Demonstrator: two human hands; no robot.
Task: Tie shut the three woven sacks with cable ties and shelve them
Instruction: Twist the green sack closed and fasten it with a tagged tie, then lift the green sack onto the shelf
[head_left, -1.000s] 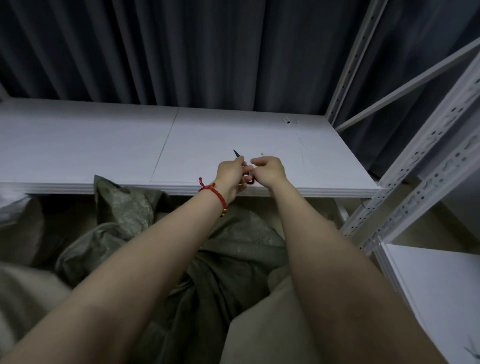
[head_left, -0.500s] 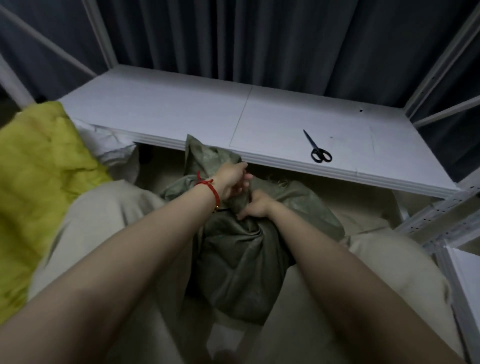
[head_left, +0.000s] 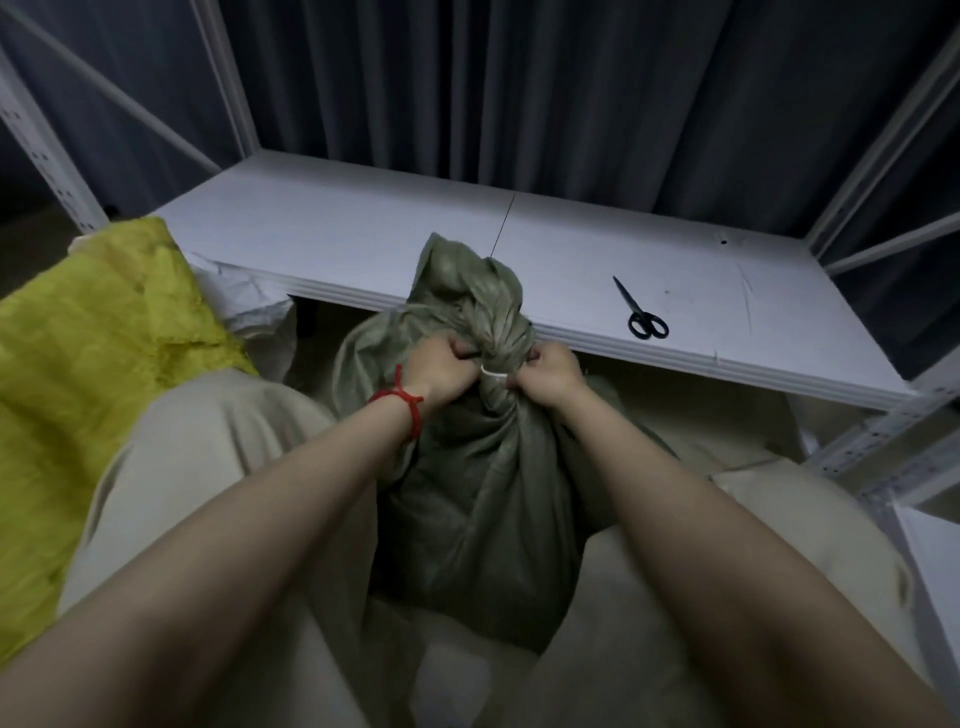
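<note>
A dull green woven sack (head_left: 488, 499) stands between my legs, its neck bunched and bound by a white cable tie (head_left: 492, 373). My left hand (head_left: 440, 369), with a red cord on the wrist, grips the neck from the left. On the right side of the neck my right hand (head_left: 546, 375) grips too, level with the tie. The sack's twisted top rises in front of the white shelf board (head_left: 322, 234). A yellow woven sack (head_left: 88, 353) lies at the left. Part of a white sack (head_left: 254, 306) shows under the shelf edge.
Black scissors (head_left: 640, 312) lie on the shelf board to the right of the sack top. White perforated rack uprights (head_left: 47, 150) stand at left and right, with dark curtains behind. A lower white shelf (head_left: 935, 582) shows at the far right.
A second ago both hands were at the scissors on the shelf. They let go of them, dropped to the green sack, and now grip its tied neck, pulled up taller.
</note>
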